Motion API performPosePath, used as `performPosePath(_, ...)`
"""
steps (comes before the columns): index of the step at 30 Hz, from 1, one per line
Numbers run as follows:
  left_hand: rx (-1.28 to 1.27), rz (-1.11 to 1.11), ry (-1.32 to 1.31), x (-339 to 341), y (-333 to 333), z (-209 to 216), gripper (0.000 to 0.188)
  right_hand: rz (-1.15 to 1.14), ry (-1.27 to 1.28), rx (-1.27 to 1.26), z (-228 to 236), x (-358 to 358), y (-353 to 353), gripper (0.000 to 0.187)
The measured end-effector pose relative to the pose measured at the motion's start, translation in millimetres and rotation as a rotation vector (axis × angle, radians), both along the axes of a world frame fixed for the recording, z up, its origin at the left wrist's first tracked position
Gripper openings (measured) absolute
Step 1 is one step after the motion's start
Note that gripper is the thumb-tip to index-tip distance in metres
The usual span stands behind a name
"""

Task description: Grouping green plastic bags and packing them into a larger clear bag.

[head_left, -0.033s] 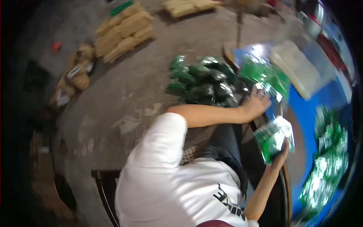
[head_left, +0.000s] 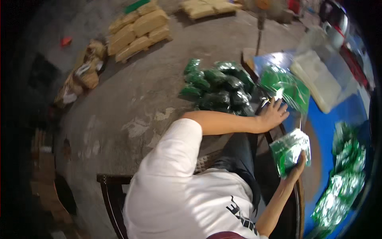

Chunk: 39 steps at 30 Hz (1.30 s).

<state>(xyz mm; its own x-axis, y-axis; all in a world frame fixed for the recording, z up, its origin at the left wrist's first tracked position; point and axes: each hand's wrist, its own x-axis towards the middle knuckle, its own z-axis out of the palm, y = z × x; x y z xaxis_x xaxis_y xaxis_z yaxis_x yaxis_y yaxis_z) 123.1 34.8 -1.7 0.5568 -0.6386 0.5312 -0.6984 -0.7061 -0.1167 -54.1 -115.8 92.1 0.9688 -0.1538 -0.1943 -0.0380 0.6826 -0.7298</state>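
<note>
My left hand (head_left: 272, 116) reaches across with its fingers spread and nothing in them. It is just short of a flat stack of green plastic bags (head_left: 283, 83) at the near edge of the table. My right hand (head_left: 296, 169) grips a shiny clear-and-green plastic packet (head_left: 288, 149) by its lower right side, thumb on top. Glare hides much of the packet's face, so its contents cannot be made out.
A heap of filled dark green bags (head_left: 219, 87) lies left of the blue table (head_left: 324, 119). More shiny green packets (head_left: 340, 179) are piled along the right. Beyond the stack lie whitish plastic sheets (head_left: 318, 79). Tan sacks (head_left: 139, 30) are stacked on the floor at the far left.
The whole view has shifted slightly, with the scene sitting a little further right and lower. Both hands keep nearly the same pose, and the right still holds the packet.
</note>
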Motion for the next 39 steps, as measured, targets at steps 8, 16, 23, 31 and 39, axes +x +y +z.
performPosePath(8,-0.008,-0.151,0.03,21,20,41,0.012,-0.051,0.0,-0.435,-22,31,-8,0.045)
performPosePath(16,-0.312,-0.247,0.473,44,39,49,0.017,0.018,0.389,-0.426,-35,55,4,0.052)
performPosePath(23,-0.515,-0.273,0.542,32,19,103,0.013,0.152,0.251,-0.155,7,65,17,0.034)
performPosePath(31,-0.46,-0.301,0.509,21,2,130,0.011,0.078,0.294,0.341,-11,87,-9,0.033)
performPosePath(39,-0.424,-0.373,0.534,1,-29,145,0.01,0.075,0.119,0.111,-20,109,-21,0.037)
